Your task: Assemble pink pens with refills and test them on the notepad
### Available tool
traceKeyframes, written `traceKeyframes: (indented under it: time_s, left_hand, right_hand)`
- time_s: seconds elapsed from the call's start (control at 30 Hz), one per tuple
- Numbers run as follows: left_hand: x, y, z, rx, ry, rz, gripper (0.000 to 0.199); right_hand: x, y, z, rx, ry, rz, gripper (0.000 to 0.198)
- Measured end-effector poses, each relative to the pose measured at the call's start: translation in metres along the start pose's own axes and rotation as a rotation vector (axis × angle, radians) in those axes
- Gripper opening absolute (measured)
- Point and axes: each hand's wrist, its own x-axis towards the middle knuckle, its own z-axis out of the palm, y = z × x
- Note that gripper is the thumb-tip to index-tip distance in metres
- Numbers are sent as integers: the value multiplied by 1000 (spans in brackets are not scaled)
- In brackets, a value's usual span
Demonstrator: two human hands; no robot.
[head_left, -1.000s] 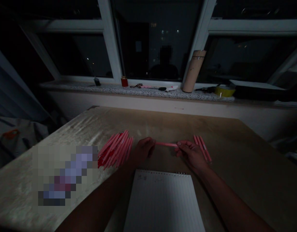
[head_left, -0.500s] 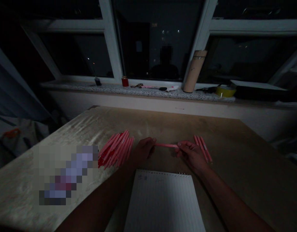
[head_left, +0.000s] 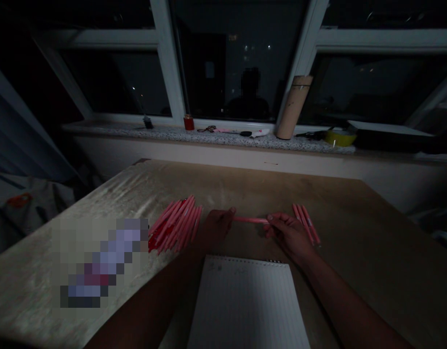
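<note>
A slim pink pen (head_left: 250, 220) is held level between my two hands above the table. My left hand (head_left: 219, 223) pinches its left end, and my right hand (head_left: 284, 228) grips the right end between thumb and fingers. Left of my left hand lies a pile of similar pink pens (head_left: 178, 223), with something red partly hidden under them. Just beyond my right hand, a few more pink pens (head_left: 305, 223) lie side by side. Below my hands is a spiral notepad (head_left: 248, 300) with lined paper and faint marks near its top.
A blurred-out elongated item (head_left: 110, 257) lies on the table (head_left: 245, 182) at left. Along the windowsill (head_left: 165, 134) stand a red jar (head_left: 188, 122), a tall cardboard tube (head_left: 295, 107) leaning on the window frame, and a yellow tape roll (head_left: 340, 137).
Almost nothing differs. My left thumb and fingers have shifted slightly at the pen's left end; the pen stays level in both hands.
</note>
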Motion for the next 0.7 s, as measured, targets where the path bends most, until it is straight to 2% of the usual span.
traceKeyframes:
  time_s: [0.13,0.4,0.7]
  left_hand:
    - [-1,2,-1,-13,9,5,55]
    - [1,-3,0,-110,-41,31,36]
    - [-1,1,0,-4,-5,4,57]
  right_hand:
    - [-1,-2,1,7,13,11,26]
    - [1,1,-2,42,16,15,25]
    - [0,-1,0,28,18,15,26]
